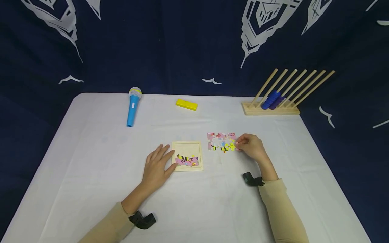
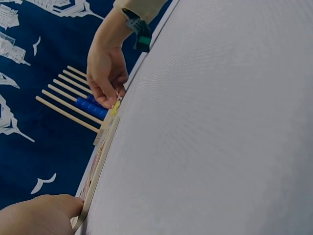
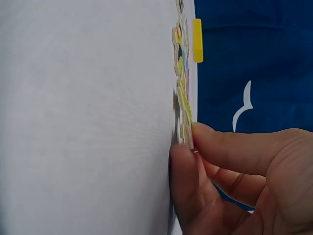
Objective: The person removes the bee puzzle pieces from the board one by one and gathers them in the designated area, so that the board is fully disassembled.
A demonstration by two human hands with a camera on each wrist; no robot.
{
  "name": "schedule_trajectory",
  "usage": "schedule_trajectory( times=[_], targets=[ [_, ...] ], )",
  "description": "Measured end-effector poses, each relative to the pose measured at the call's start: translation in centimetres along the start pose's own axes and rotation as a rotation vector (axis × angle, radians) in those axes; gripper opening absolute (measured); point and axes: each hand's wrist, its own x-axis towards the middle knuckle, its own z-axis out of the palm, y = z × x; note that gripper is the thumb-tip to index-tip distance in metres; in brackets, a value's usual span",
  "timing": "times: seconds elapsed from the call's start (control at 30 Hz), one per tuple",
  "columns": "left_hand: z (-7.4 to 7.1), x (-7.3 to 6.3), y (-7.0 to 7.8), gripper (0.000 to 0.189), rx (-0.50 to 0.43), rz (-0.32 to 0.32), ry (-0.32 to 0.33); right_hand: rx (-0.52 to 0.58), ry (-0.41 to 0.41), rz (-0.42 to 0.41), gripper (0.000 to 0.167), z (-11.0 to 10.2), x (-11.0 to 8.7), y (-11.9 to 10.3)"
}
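My right hand [image 1: 251,145] pinches a yellow-and-pink jigsaw piece [image 3: 186,122] between thumb and fingertips, at the right end of a group of loose jigsaw pieces [image 1: 222,136]. In the right wrist view the piece is tilted up off the cloth. Left of that group lies a square wooden puzzle tray [image 1: 186,143], with joined pink, black and yellow pieces [image 1: 186,161] along its lower part. My left hand [image 1: 156,168] rests at the tray's left edge, fingers straight and spread, thumb touching near the lower left corner. In the left wrist view its thumb [image 2: 68,204] lies against the frame.
A blue toy microphone [image 1: 132,108] lies at the back left of the white-clothed table [image 1: 91,162]. A yellow block [image 1: 186,104] sits at the back middle. At the back right stands a wooden rack [image 1: 270,111] with upright pegs and blue and purple beads.
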Motion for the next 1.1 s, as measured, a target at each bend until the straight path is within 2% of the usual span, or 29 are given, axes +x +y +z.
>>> schedule_trajectory(
  times=[0.2, 0.33, 0.5, 0.67, 0.83, 1.0, 1.1],
  targets=[
    [0.1, 0.0, 0.0, 0.048, -0.004, 0.003, 0.000, -0.087, 0.066, 0.011, 0.019, -0.2, -0.3, 0.0],
    [0.1, -0.1, -0.1, 0.048, -0.001, 0.020, 0.010, -0.043, 0.119, -0.008, 0.018, -0.3, -0.7, -0.4],
    [0.0, -0.1, -0.4, 0.049, -0.001, 0.025, 0.004, 0.101, 0.124, -0.063, 0.016, 0.6, -1.3, -2.2],
    [-0.1, -0.2, -0.6, 0.050, -0.009, 0.034, -0.002, 0.237, 0.032, -0.151, 0.022, 2.3, -2.0, -4.9],
    [-0.2, -0.2, -0.8, 0.049, -0.011, 0.047, -0.002, 0.333, -0.110, -0.219, 0.034, 4.9, -2.8, -8.2],
    [-0.4, -0.2, -0.7, 0.050, -0.003, 0.042, -0.021, 0.344, -0.223, -0.294, 0.040, 7.6, -3.7, -11.0],
    [-0.5, -0.2, -0.7, 0.049, -0.001, 0.045, -0.031, 0.321, -0.259, -0.323, 0.040, 8.9, -4.2, -11.9]
  ],
)
